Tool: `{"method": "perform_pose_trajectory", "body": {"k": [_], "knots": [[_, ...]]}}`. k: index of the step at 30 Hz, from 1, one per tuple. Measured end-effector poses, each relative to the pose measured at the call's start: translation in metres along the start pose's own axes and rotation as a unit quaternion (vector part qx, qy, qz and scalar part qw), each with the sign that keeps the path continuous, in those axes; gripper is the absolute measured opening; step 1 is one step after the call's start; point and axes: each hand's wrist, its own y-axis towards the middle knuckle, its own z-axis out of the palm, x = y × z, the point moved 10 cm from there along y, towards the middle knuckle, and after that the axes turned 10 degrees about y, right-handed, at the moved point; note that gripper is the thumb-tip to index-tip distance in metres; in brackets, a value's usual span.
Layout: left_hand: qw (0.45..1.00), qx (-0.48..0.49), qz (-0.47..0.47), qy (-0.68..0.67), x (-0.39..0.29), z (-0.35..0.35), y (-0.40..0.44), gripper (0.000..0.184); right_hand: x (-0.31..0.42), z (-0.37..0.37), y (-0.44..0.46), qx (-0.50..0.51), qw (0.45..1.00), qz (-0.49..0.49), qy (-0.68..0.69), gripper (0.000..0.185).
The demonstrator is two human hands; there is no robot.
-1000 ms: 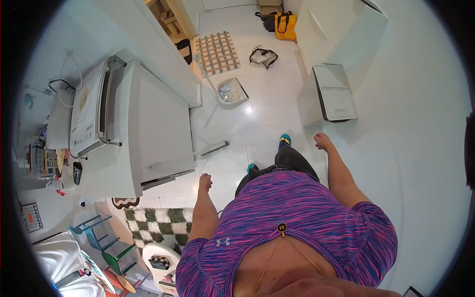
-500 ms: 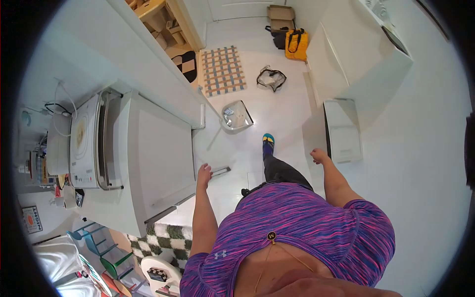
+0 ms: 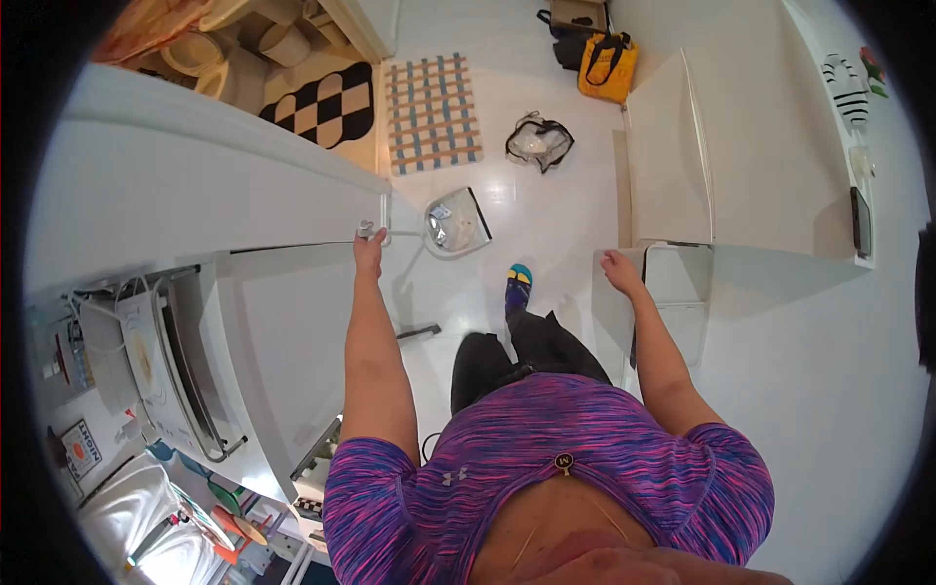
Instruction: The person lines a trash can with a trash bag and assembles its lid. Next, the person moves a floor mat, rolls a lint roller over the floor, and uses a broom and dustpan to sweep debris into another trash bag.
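My left hand (image 3: 369, 255) is closed around the top of a pale handle beside the wall end. The handle leads to a white dustpan (image 3: 456, 226) on the floor, with crumpled clear and silvery scraps inside. My right hand (image 3: 620, 272) hangs at my side with its fingers loosely curled, and nothing shows in it. Beside it stands a white bin-like box (image 3: 680, 278). A dark flat bar (image 3: 419, 331) lies low near the counter, below my left arm; its kind is unclear.
A clear bag with black trim (image 3: 539, 143) lies on the floor. Beyond are a woven checked rug (image 3: 435, 115) and a yellow bag (image 3: 608, 68). A white counter (image 3: 292, 312) carrying an appliance (image 3: 161, 356) is on the left; white cabinets (image 3: 741, 156) line the right.
My left hand has moved forward to the handle top and closed on it. I have stepped forward, and the view has turned. My right hand has swung slightly forward.
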Motion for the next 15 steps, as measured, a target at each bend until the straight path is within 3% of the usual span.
{"method": "perform_pose_trajectory", "body": {"k": [2, 5, 6, 8, 11, 15], "knots": [[0.999, -0.020, 0.014, 0.036, -0.015, -0.001, -0.001, 0.035, 0.023, 0.006, 0.005, 0.017, 1.000, -0.010, 0.005, 0.038], [0.994, -0.053, 0.069, 0.062, -0.057, 0.013, -0.014, 0.024, 0.049, 0.023, 0.014, 0.043, 0.997, -0.030, -0.062, 0.038], [0.995, -0.051, 0.065, 0.064, -0.070, 0.018, -0.015, 0.024, 0.059, 0.028, 0.018, 0.045, 0.997, -0.026, -0.063, 0.038], [0.972, -0.123, 0.190, 0.059, -0.125, 0.012, -0.022, 0.018, 0.092, 0.045, 0.020, 0.083, 0.994, -0.053, -0.054, 0.037], [0.952, -0.157, 0.208, 0.158, -0.193, 0.001, -0.023, 0.020, 0.138, 0.055, 0.028, 0.085, 0.994, -0.066, 0.030, 0.037], [0.979, -0.086, 0.164, 0.085, -0.249, -0.004, 0.005, 0.025, 0.168, 0.052, 0.048, 0.079, 0.993, -0.075, 0.052, 0.036]]}}
